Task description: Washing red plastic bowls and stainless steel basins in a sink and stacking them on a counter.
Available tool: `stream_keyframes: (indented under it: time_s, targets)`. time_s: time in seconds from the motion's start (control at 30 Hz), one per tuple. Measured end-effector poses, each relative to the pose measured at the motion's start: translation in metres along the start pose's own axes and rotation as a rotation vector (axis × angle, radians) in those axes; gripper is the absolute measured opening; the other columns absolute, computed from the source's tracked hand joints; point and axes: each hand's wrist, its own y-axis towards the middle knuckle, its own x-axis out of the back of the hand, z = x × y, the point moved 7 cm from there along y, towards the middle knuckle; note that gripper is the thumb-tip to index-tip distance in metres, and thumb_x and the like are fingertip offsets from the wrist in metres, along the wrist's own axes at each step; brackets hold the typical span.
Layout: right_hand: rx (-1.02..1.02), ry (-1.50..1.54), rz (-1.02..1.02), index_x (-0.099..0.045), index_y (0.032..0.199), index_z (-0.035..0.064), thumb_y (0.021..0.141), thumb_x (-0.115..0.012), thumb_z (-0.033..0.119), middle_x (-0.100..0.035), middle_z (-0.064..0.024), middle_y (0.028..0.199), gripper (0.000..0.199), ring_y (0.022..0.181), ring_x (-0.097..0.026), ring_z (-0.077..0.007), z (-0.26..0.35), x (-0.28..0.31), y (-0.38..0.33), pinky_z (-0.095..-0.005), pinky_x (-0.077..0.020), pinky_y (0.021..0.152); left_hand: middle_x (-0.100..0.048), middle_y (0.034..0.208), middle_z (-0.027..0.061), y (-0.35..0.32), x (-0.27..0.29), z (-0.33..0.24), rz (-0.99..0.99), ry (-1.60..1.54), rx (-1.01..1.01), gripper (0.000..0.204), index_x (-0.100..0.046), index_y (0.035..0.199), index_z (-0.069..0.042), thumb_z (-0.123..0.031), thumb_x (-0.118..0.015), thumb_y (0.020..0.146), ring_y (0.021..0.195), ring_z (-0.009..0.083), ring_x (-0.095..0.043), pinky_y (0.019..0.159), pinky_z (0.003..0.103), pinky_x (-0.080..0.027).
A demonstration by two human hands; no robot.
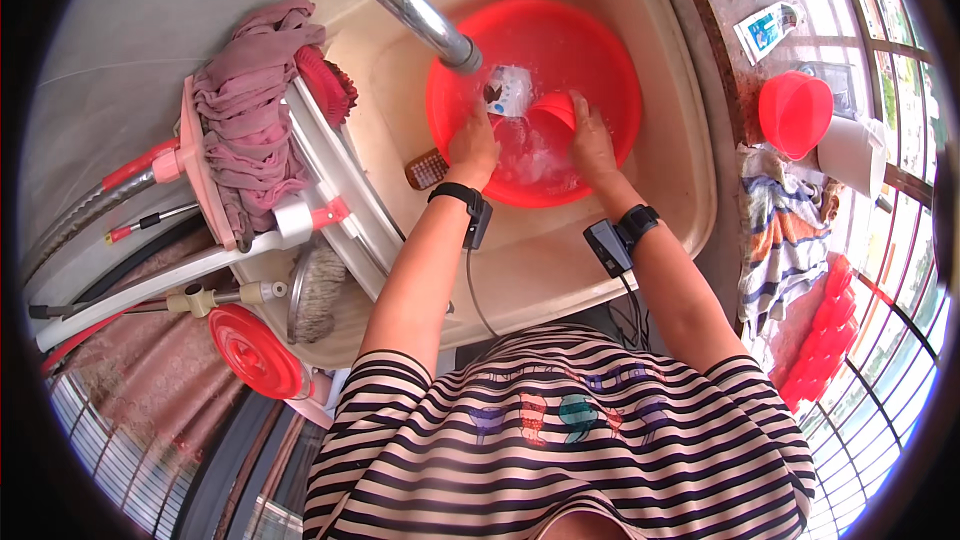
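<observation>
Nearest is a striped shirt [570,460], whose wearer reaches into a red basin [622,80] in the sink [672,155]. The right hand [592,145] has its fingers around the rim of a red cup [555,108] inside the basin; the left hand [474,148] is blurred, so I cannot tell its grip. Work seems midway, the cup not yet lifted out. Splashing water [535,162] hides the basin's bottom; whether the white patterned piece [510,90] belongs to the cup is unclear.

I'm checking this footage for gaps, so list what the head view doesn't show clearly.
All in the head view:
Left hand: fingers, blurred.
Red basin: bottom, partly hidden by frothy water.
Faucet: far end, cut off by the top edge.
White packet: print, blurred and too small.
</observation>
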Motion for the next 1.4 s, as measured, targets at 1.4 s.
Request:
stream_keyframes:
  time_s: [1.4]
  targets:
    - [0.461, 0.399, -0.49, -0.049, 0.129, 0.009, 0.082, -0.054, -0.004, -0.046, -0.0175, 0.126, 0.049, 0.121, -0.045, -0.0347, 0.143, 0.209, -0.054, -0.0401, -0.0405, 0.099, -0.044, 0.136, 0.0128, -0.111, 0.161, -0.069, -0.607, -0.579, -0.514, 0.065, -0.039, 0.139, -0.01, 0.015, -0.045, 0.079, 0.128, 0.0291, -0.043, 0.105, 0.036, -0.038]
